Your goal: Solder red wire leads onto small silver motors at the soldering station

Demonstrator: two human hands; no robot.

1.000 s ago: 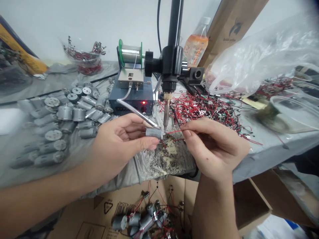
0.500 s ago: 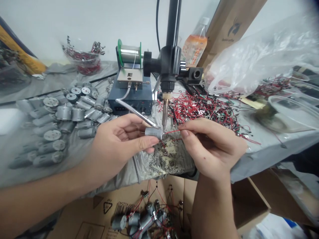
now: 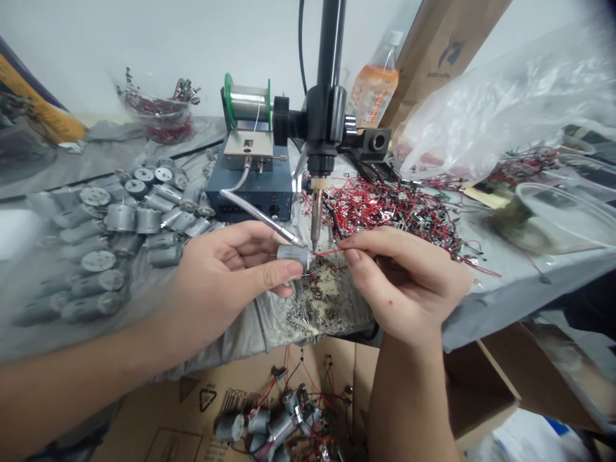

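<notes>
My left hand (image 3: 235,269) grips a small grey motor (image 3: 292,255) between thumb and fingers, its terminal end turned to the right. A red wire (image 3: 328,252) is pinched in my right hand (image 3: 402,276), and its far end meets the motor's terminal end. Right above that spot is the tip of a soldering iron (image 3: 316,221), pointing down from a black stand (image 3: 327,122). The end of a metal solder feed tube (image 3: 262,218) reaches the same place from the left. Whether the tip touches the terminal is too small to tell.
Grey motors (image 3: 120,218) lie at the left. A green solder spool (image 3: 248,102) sits above a blue box (image 3: 250,189). Red-wired parts (image 3: 385,208) are heaped behind my right hand, near a clear plastic tub (image 3: 558,215). Wired motors (image 3: 283,423) lie below on cardboard (image 3: 168,410).
The whole view has shifted slightly, with things sitting a little further left. Both hands keep their holds, and the motor and wire stay at the iron tip.
</notes>
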